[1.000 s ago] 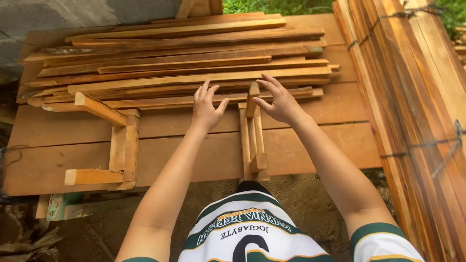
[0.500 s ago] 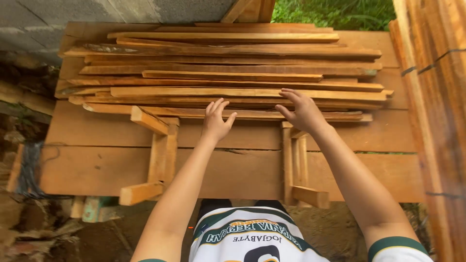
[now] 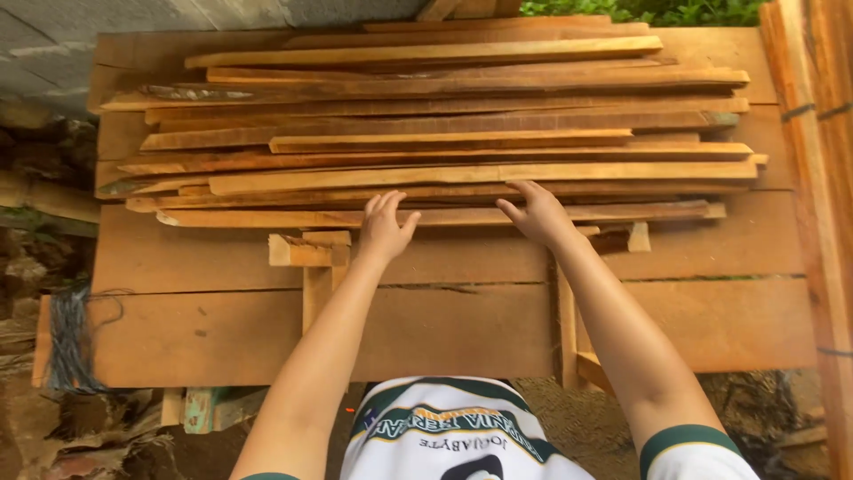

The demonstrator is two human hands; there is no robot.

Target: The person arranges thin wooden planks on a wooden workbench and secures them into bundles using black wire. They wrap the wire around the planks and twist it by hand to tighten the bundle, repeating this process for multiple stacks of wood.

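A person in a white and green jersey (image 3: 453,436) reaches with both bare hands across a desk (image 3: 178,338) of broad wooden planks toward a loose pile of thin wooden slats (image 3: 444,133) that lies lengthwise from left to right over the far half of the surface. The left hand (image 3: 384,229) is flat and open, fingers together and pointing away, resting at the near edge of the pile, its fingertips at the nearest slat (image 3: 267,218). The right hand (image 3: 538,216) is also open, fingers spread, laid on the same near edge just right of centre, thumb out to the left; neither hand is closed around a piece. The two hands are apart, with a short stretch of slat between them.

Just near of the pile, a small wooden frame (image 3: 311,258) of short battens sits on the desk under the left wrist, one leg running toward the near edge. A second frame (image 3: 569,329) of upright battens lies under the right forearm, reaching past the desk's near edge. A tall stack of longer boards (image 3: 817,178), bound with dark straps, stands along the right side. At the left end hangs a bundle of dark cord (image 3: 67,342), with debris on the ground below. Green foliage (image 3: 640,9) shows at the far edge.
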